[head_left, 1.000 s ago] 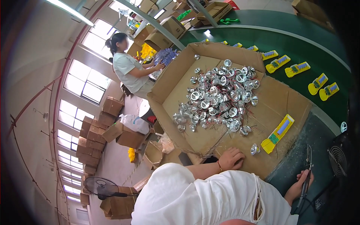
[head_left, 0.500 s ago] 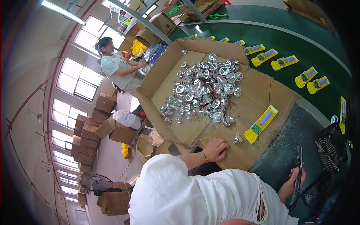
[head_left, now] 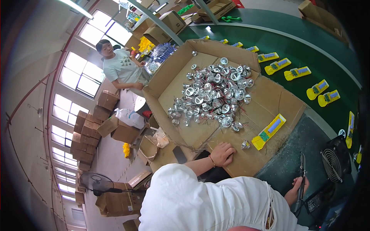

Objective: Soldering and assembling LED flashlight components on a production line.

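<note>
My left hand [head_left: 222, 154] rests on the front cardboard flap, its fingers curled and nothing visible in them. Close by stands a small silver reflector cup [head_left: 245, 144]. Just right of the cup lies a yellow flashlight housing [head_left: 268, 132] with a green circuit board, a pale cylindrical cell and thin wires. At the lower right my right hand [head_left: 296, 191] is closed around the dark handle of a soldering iron [head_left: 301, 173], its tip pointing up and away. A heap of silver reflector cups [head_left: 216, 92] with red and black wires fills much of the cardboard tray [head_left: 169, 73].
More yellow housings [head_left: 298, 73] line the green belt [head_left: 246, 34] behind the tray. A black fan with a wire guard [head_left: 331, 165] stands right of the soldering iron. Another person [head_left: 121, 67] stands at the far left, near cartons and a floor fan [head_left: 98, 184].
The view has shifted slightly. My right hand has moved a little with the soldering iron, while my left stays on the flap. The other person has turned this way and lowered an arm.
</note>
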Action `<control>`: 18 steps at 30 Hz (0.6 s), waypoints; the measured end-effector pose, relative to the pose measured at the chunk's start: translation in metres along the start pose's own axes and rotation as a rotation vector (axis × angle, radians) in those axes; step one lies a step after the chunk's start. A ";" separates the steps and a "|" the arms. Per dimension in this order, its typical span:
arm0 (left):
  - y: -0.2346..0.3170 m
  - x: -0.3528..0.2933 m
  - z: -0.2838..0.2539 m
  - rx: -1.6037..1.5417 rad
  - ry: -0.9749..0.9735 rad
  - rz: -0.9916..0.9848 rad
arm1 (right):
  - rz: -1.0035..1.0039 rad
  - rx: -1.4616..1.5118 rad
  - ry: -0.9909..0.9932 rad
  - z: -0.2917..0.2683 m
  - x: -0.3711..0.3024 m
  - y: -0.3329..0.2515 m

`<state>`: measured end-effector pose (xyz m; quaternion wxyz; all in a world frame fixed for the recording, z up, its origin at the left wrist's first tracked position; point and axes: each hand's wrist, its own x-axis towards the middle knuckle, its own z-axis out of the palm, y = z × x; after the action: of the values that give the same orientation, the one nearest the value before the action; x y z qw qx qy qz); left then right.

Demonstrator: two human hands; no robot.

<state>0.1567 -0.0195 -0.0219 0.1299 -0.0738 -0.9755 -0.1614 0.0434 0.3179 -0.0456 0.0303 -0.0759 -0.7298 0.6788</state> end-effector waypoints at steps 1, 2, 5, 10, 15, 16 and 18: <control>0.000 0.002 0.001 -0.012 0.012 -0.003 | -0.014 -0.019 0.041 0.001 -0.001 -0.005; 0.000 0.002 0.001 -0.012 0.018 0.001 | -0.027 -0.039 0.084 0.003 -0.001 -0.008; 0.003 0.000 -0.002 0.015 0.022 -0.024 | -0.077 -0.011 0.101 0.007 -0.002 -0.007; -0.003 0.025 -0.022 -0.382 -0.286 -0.236 | -0.126 -0.012 0.146 0.004 -0.004 -0.001; 0.060 0.139 -0.174 0.237 0.052 0.328 | -0.160 -0.086 0.175 0.003 -0.002 0.010; 0.075 0.153 -0.191 0.261 0.174 0.395 | -0.157 -0.113 0.179 -0.004 -0.007 0.009; 0.113 0.181 -0.190 -0.063 0.691 0.568 | -0.102 -0.177 0.237 0.011 -0.018 -0.015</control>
<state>0.0483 0.0413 0.2349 0.4849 -0.2844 -0.8106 -0.1642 0.0584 0.3036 -0.0309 0.1440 -0.1208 -0.7810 0.5956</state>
